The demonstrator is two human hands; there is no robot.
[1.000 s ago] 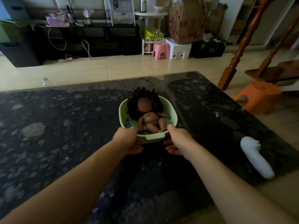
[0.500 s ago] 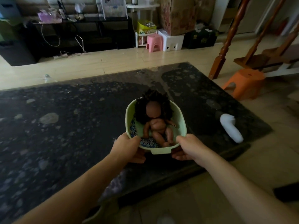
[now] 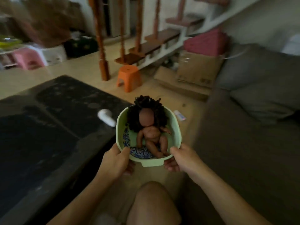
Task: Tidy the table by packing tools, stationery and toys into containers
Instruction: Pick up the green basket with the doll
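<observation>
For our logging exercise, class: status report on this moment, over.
Left hand, right hand both grip green basin at near rim. Doll lies inside on patterned cloth. White gadget on dark table beside; knee below.

Counted one bowl, one doll, one patterned cloth. Hands numbered two: left hand, right hand. One knee showed. One table, with one white object on it. Stools were two: orange stool, pink stool. One sofa. One small tube on the floor. Stair posts were too blurred to count.
</observation>
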